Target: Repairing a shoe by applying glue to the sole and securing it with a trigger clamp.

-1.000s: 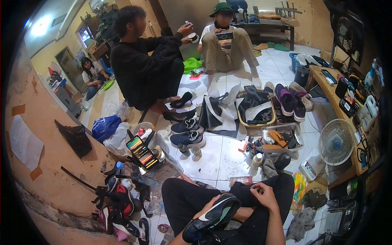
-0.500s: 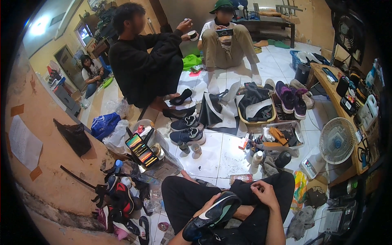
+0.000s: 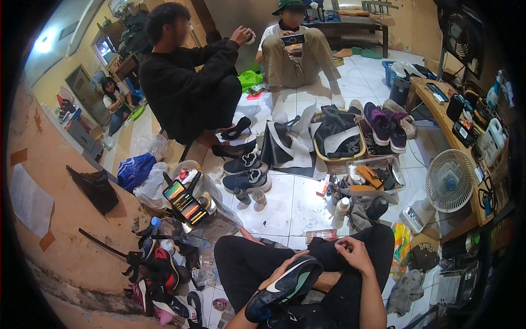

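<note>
A black shoe (image 3: pixel 298 278) with a white stripe and a pale green patch lies tilted over my lap. Wrapped round its left side, my left hand (image 3: pixel 278 273) grips it, with part of the palm hidden behind the shoe. My right hand (image 3: pixel 353 255) is raised above my right thigh, apart from the shoe. Its thumb and fingertips come together in a pinch, and whatever they hold is too small to make out. A clear bottle lying on its side (image 3: pixel 321 236) is on the floor just beyond my legs.
A lit phone (image 3: pixel 184 202) rests on a clear box at left, beside a pile of shoes (image 3: pixel 164 268). Ahead are dark sneakers (image 3: pixel 246 181), a small dark bottle (image 3: pixel 241 194), a tool tray (image 3: pixel 378 189) and a yellow basket (image 3: pixel 339 159). A fan (image 3: pixel 450 181) stands right; two people sit opposite.
The whole view has shifted slightly. My left hand still grips the shoe, and my right hand keeps its pinch. The person in black has brought both hands together.
</note>
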Demonstrator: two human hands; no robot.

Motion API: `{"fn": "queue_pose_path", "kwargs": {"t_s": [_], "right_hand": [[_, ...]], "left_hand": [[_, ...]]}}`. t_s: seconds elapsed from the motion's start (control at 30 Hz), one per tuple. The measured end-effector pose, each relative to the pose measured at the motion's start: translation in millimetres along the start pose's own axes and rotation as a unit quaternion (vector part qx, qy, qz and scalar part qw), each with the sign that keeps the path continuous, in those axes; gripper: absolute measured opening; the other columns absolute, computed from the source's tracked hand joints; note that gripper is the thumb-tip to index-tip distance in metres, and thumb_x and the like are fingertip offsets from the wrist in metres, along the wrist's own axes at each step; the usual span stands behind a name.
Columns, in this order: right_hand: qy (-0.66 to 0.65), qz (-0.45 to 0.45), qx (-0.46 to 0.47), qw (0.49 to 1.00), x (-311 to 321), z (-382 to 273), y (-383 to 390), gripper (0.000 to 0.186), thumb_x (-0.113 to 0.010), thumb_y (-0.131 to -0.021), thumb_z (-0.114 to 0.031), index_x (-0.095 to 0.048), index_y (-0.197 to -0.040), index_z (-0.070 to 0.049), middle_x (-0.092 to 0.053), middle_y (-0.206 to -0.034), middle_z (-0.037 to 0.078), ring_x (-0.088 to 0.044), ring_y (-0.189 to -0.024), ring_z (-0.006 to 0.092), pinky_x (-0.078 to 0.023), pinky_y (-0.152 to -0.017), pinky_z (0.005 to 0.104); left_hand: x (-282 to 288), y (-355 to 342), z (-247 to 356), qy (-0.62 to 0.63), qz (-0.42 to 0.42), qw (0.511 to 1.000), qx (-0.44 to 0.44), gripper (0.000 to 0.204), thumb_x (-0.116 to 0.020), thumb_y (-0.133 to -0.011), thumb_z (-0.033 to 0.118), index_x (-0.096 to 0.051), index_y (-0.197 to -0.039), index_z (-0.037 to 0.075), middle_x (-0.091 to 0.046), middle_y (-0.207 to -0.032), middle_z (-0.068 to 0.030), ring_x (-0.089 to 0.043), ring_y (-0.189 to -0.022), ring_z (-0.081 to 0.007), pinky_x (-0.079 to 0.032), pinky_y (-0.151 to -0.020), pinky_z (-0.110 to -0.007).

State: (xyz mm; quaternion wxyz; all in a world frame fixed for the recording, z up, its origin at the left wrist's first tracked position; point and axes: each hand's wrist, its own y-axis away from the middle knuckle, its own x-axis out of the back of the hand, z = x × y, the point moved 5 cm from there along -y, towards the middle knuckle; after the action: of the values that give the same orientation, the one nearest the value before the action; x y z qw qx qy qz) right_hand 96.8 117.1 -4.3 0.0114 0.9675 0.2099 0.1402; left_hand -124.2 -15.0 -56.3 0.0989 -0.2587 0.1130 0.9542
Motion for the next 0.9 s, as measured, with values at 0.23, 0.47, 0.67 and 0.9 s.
{"fn": "queue_pose_path", "kwargs": {"t_s": [0.23, 0.47, 0.67, 0.9], "right_hand": [[-0.005, 0.0, 0.001, 1.0, -1.5, -1.3, 2.3, 0.021, -0.071, -0.084, -0.019, -0.07, -0.096, -0.001, -0.066, -0.069, 0.004, -0.052, -0.057, 0.0062, -0.041, -0.052, 0.0229], [-0.006, 0.002, -0.004, 1.0, 0.8, -1.0, 3.8, 0.021, -0.07, -0.085, -0.019, -0.07, -0.096, -0.001, -0.067, -0.069, 0.004, -0.053, -0.057, 0.0056, -0.041, -0.052, 0.0224], [-0.004, -0.004, -0.01, 1.0, -1.1, -3.9, 2.2, 0.021, -0.07, -0.085, -0.019, -0.07, -0.097, -0.001, -0.067, -0.071, 0.004, -0.053, -0.057, 0.0056, -0.041, -0.053, 0.0225], [0.006, -0.002, -0.001, 1.0, -1.1, 2.2, -1.5, 0.022, -0.07, -0.086, -0.02, -0.07, -0.096, -0.001, -0.067, -0.071, 0.004, -0.052, -0.057, 0.0053, -0.041, -0.053, 0.0221]], "left_hand": [[-0.1, 7.7, 5.0, -0.154, -0.057, 0.977, -0.137, 0.069, -0.065, -0.091, 0.016, -0.027, -0.149, 0.014, -0.029, -0.152, -0.0183, -0.036, -0.137, -0.0279, -0.025, -0.115, -0.036], [-18.5, 6.5, 17.1, -0.097, -0.057, 0.989, -0.099, 0.067, -0.063, -0.092, 0.018, -0.027, -0.148, 0.012, -0.031, -0.15, -0.0175, -0.036, -0.136, -0.0276, -0.025, -0.115, -0.036], [-28.8, 7.7, 34.7, -0.186, -0.049, 0.968, -0.164, 0.065, -0.062, -0.093, 0.016, -0.028, -0.148, 0.012, -0.033, -0.149, -0.0166, -0.038, -0.135, -0.0269, -0.026, -0.115, -0.036], [-30.6, 6.7, 42.5, -0.182, -0.052, 0.972, -0.137, 0.075, -0.072, -0.084, 0.015, -0.03, -0.147, 0.014, -0.036, -0.146, -0.022, -0.038, -0.135, -0.0336, -0.026, -0.114, -0.043]]}}
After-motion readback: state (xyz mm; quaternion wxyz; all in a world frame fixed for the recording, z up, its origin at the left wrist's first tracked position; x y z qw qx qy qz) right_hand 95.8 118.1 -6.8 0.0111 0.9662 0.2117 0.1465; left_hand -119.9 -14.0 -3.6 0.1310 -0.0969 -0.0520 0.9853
